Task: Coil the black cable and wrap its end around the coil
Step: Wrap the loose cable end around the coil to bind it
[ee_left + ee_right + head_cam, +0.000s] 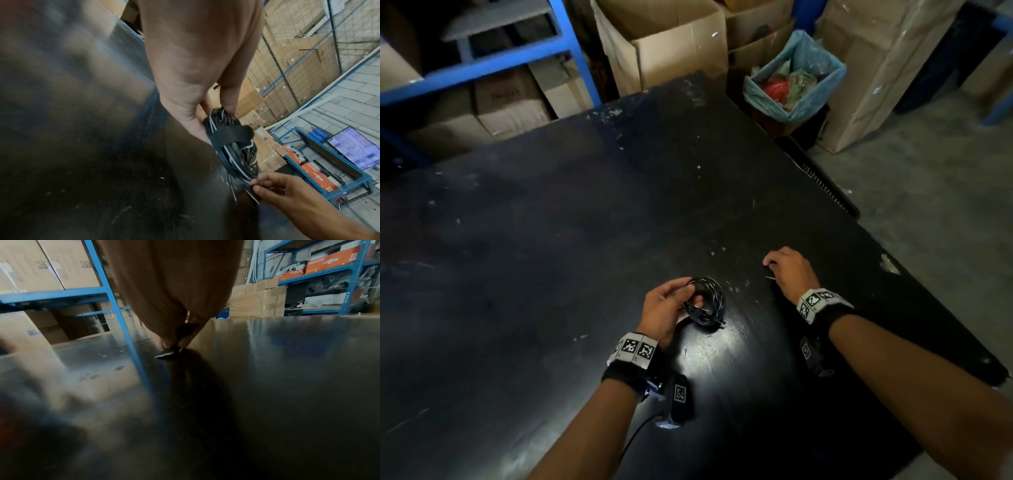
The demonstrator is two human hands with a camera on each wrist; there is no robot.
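My left hand holds the coiled black cable just above the black table, thumb on the near side and a finger through the loop. In the left wrist view the coil hangs from that hand, with a black band crossing its turns. My right hand pinches a thin black loose end at the coil's lower edge. In the head view that hand lies curled to the right of the coil. The right wrist view shows its fingertips pinching a small black piece.
Cardboard boxes and a blue shelf frame stand beyond the table's far edge. A bin with a blue liner sits at the far right corner. The table's right edge drops to a grey floor.
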